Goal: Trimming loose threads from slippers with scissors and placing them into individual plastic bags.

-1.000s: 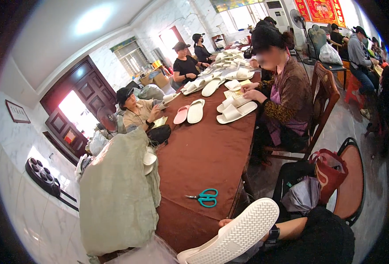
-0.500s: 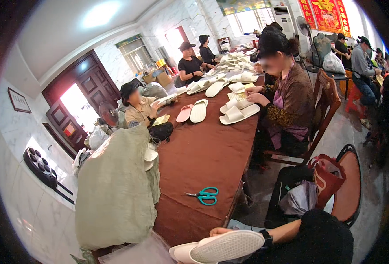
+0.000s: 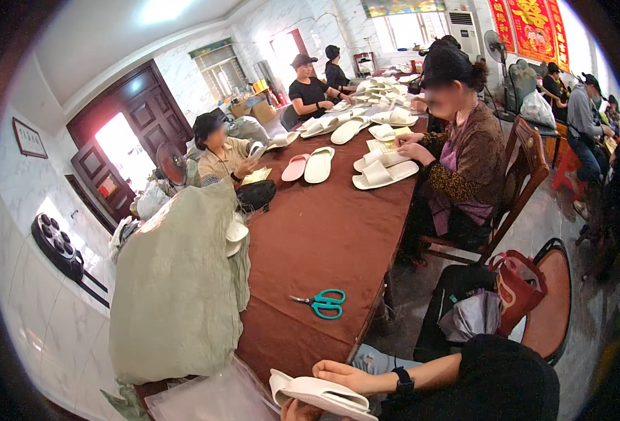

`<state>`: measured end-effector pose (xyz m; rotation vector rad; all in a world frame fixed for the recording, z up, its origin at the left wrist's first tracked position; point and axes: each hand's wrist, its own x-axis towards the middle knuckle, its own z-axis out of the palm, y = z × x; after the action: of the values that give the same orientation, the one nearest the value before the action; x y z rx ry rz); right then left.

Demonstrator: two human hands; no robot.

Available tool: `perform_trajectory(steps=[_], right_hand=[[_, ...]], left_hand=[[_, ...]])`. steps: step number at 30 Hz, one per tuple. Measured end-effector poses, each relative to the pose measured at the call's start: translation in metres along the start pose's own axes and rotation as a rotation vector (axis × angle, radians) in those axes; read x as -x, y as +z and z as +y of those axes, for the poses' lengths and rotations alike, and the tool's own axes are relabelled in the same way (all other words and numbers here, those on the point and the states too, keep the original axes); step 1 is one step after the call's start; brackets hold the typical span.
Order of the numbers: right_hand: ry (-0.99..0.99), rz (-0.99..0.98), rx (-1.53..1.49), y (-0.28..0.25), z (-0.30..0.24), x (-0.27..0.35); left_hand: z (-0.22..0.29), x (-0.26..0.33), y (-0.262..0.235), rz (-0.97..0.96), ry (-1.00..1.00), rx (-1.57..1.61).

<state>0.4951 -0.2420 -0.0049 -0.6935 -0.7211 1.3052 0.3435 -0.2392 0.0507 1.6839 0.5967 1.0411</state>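
Observation:
A white slipper (image 3: 324, 394) is tilted on its side at the bottom edge of the view, close to my body. Its lower part runs out of the picture, and I cannot tell whether a second one lies against it. My left hand (image 3: 298, 411) grips it from below, mostly hidden. Along its far side my right hand (image 3: 348, 377) is closed on it with bent fingers, a dark band on the wrist. Ahead on the brown tablecloth (image 3: 310, 245) lie scissors (image 3: 325, 304) with teal handles, touched by neither hand.
A large pale green sack (image 3: 176, 288) with white slippers in its mouth stands at the left. Clear plastic bags (image 3: 215, 396) lie before it. White slippers (image 3: 385, 173) and a pink one (image 3: 296, 168) lie farther along, where co-workers sit. Bags (image 3: 517, 288) rest on a chair at right.
The slipper has turned from showing its patterned sole to lying edge-on. My left hand has come into view beneath it. My right hand now shows more, and the view has shifted slightly.

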Motion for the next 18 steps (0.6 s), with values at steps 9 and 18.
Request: perform_trajectory(steps=[9,18], right_hand=[[-0.177,0.016,0.26,-0.005,0.006,0.001],[-0.13,0.13,0.253,-0.005,-0.004,0.001]], left_hand=[[-0.036,0.028,-0.056,0.236,-0.253,-0.478],[-0.075,0.025,-0.046,0.213,-0.236,-0.281]])
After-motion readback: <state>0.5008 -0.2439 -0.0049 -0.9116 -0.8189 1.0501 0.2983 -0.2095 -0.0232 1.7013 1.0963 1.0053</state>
